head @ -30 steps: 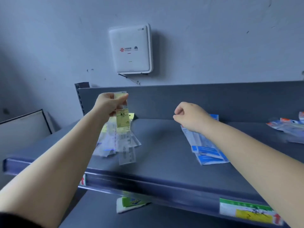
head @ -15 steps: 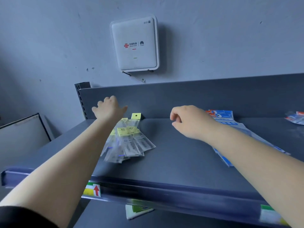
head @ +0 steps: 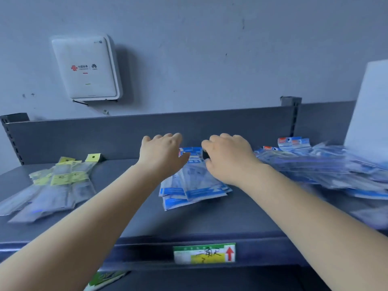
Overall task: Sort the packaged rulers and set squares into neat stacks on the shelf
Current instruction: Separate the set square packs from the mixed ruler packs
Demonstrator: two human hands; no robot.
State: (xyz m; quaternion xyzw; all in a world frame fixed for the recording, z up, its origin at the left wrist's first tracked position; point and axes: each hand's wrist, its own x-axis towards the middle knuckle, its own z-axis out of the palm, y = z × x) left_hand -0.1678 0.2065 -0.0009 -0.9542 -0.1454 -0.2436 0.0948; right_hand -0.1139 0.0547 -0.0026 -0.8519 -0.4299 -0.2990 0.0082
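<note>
On the left of the grey metal shelf our yellow-tagged ruler packets lie fanned, glossy and clear, not yet squared. In the middle our left hand and right hand rest over the blue-edged packets; whether the fingers grip them, we cannot tell. To the right, a slippery loose heap is left to sort.

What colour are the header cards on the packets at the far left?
Yellow header cards, clear packets below; seen in the head view.

You can read only logos on the wall box; the shelf tag shows a red arrow.
</note>
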